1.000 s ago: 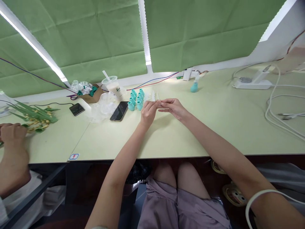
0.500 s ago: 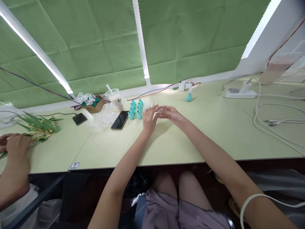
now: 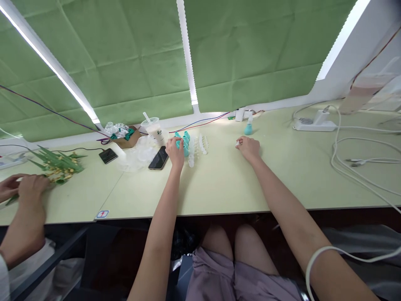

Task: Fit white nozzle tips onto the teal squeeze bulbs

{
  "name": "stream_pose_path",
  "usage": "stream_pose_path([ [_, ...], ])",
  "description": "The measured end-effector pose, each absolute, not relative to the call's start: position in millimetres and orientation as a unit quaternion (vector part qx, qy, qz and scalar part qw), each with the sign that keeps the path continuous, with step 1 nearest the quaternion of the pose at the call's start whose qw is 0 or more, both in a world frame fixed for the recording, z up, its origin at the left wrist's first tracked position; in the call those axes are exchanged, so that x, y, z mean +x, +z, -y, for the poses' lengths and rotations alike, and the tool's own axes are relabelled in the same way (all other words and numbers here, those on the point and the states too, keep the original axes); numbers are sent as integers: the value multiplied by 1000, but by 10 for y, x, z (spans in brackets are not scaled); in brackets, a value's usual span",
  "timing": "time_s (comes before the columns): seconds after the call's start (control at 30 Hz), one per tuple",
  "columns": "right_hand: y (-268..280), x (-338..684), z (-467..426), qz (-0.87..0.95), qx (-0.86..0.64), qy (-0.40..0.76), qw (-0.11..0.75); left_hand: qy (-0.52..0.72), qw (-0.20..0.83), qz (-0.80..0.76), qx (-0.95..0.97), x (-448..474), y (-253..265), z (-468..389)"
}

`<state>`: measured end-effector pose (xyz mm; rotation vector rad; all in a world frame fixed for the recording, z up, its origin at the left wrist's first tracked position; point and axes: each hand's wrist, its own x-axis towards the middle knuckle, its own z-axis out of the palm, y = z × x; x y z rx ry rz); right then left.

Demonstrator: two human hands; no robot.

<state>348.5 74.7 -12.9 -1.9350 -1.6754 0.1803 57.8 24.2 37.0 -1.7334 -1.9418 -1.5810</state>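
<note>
My left hand is at the cluster of small turquoise bulb-shaped pieces, its fingers bent around one at the near left. The hand covers part of that cluster. Well to the right, my right hand pinches a small white piece between thumb and fingertips, just above the table. Behind it stands a lone turquoise bulb with a whitish top. Between my hands lie white toothed plastic strips, right beside the turquoise cluster.
Left of my left hand are a phone, crumpled clear plastic, a lidded drink cup and a cardboard box. A co-worker's hands work by green artificial plants. A power strip and white cables lie right.
My hands were together in the middle and have parted. The left moved left onto the turquoise pieces; the right moved right with the small white piece, uncovering the white strips.
</note>
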Motion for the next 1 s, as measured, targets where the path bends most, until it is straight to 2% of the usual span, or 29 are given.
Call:
stream_pose_path([
  [0.13, -122, 3477, -757, 629, -718, 59, 290, -497, 57, 639, -585, 581, 325, -254],
  [0.2, -70, 3416, -721, 632, -704, 41, 322, -495, 62, 638, -587, 589, 316, -251],
  [0.33, 101, 2980, -455, 731, -551, 1, 403, -492, 69, 648, -577, 583, 304, -256],
  [0.5, 122, 2227, -12, 860, -378, -22, 341, -480, 80, 658, -575, 555, 276, -273],
  [0.93, 8, 2059, 23, 869, -372, -30, 326, -472, 81, 623, -618, 610, 270, -277],
  [1.0, 51, 2076, 18, 854, -383, -8, 352, -497, 52, 590, -634, 607, 300, -265],
])
